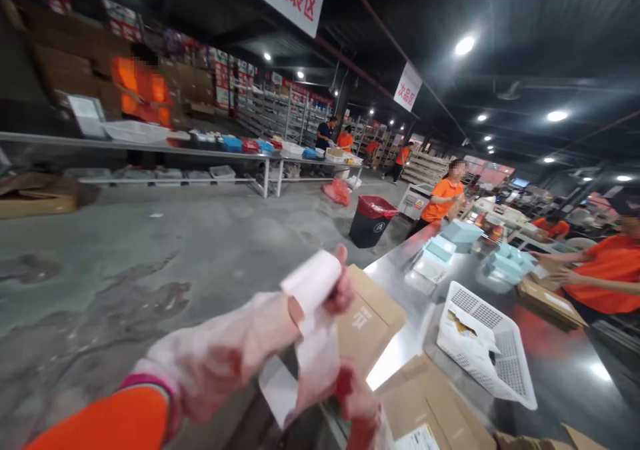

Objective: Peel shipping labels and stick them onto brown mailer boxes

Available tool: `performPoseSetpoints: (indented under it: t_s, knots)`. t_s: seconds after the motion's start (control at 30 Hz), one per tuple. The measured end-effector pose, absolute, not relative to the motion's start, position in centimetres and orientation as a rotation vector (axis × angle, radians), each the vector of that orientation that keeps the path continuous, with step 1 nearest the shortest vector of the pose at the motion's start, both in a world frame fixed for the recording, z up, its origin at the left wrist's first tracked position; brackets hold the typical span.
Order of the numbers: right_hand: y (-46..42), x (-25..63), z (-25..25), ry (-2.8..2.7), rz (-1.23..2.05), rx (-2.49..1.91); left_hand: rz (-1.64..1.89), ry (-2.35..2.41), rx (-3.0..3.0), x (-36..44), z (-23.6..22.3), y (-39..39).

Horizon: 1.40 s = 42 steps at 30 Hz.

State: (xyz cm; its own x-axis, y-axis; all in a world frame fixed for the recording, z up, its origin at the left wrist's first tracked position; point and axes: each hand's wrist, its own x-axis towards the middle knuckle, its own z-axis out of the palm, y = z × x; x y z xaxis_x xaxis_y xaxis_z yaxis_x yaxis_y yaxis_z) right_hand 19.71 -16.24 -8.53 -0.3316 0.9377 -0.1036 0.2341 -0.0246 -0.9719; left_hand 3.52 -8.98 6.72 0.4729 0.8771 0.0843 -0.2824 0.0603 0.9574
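Note:
My left hand [341, 293] is closed round a roll of white paper labels [313, 278], thumb pointing up. A loose white strip [317, 353] hangs from the roll and folds back at its lower end. Lower down, my right hand [359, 395] is closed at the strip's right edge; its fingers are blurred. Just behind my left hand lies a flat brown cardboard box [373, 313] with white print. To the right of my right hand is another cardboard box [435, 400], bearing a white label near the bottom edge of the view.
On the metal table [555, 343] stands a white perforated basket [520, 363] with a white packet in it. Light-blue boxes [460, 233] sit further back. A co-worker [610, 273] handles cardboard at the right. A black bin [369, 227] with a red liner stands beyond the table.

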Motion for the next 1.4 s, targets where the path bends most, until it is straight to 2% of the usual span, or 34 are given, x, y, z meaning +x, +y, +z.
performPoseSetpoints:
  t_s: [0.1, 0.17, 0.23, 0.33, 0.4, 0.47, 0.57, 0.63, 0.73, 0.83, 0.97, 1.17, 1.3, 1.4]
  knots:
    - [-17.1, 18.4, -9.2, -1.554, 1.786, -1.031, 1.293, 0.641, 1.153, -5.9, 9.5, -7.1]
    - [-17.8, 18.5, -9.7, -1.465, 1.838, -1.048, 1.449, 0.848, 1.16, -12.1, 9.9, -6.7]
    - [-18.1, 18.3, -9.7, -1.447, 1.718, -1.155, 1.519, 1.038, 1.185, -16.5, 8.9, -6.8]
    - [-17.7, 16.0, -8.3, -1.669, 1.331, -1.373, 1.445, 1.308, 1.268, -18.2, 5.5, -8.0]
    - [-17.3, 13.3, -7.0, -1.874, 1.018, -1.448, 1.307, 1.395, 1.346, -16.3, 2.5, -9.5]
    - [-17.2, 10.7, -6.0, -1.995, 0.864, -1.419, 1.094, 1.333, 1.47, -13.1, -0.6, -11.4]
    - [-18.1, 9.1, -5.7, -1.969, 0.956, -1.388, 0.524, 0.923, 1.722, -9.0, -4.2, -14.3]
    - [-19.8, 10.3, -6.2, -1.832, 1.108, -1.44, 0.325, 0.822, 1.724, -7.8, -5.6, -15.5]
    - [-23.9, 13.5, -7.3, -1.548, 1.302, -1.489, 0.294, 0.82, 1.668, -7.3, -6.4, -15.8]
    - [-28.6, 15.8, -8.1, -1.314, 1.354, -1.547, 0.274, 0.768, 1.563, -5.9, -6.8, -15.6]
    - [-34.3, 17.0, -8.2, -1.112, 1.155, -1.691, 0.25, 0.672, 1.28, -1.4, -7.3, -17.8]
    - [-43.8, 19.4, -8.3, -0.858, 0.918, -1.664, 0.117, 0.439, 1.145, 7.6, -7.3, -25.7]
    - [-52.8, 23.9, -9.0, -0.45, 0.48, -1.749, 0.082, 0.364, 1.054, 14.9, -6.7, -31.5]
    - [-60.6, 28.4, -9.9, 0.025, 0.031, -1.568, 0.081, 0.307, 1.131, 20.8, -6.7, -37.3]
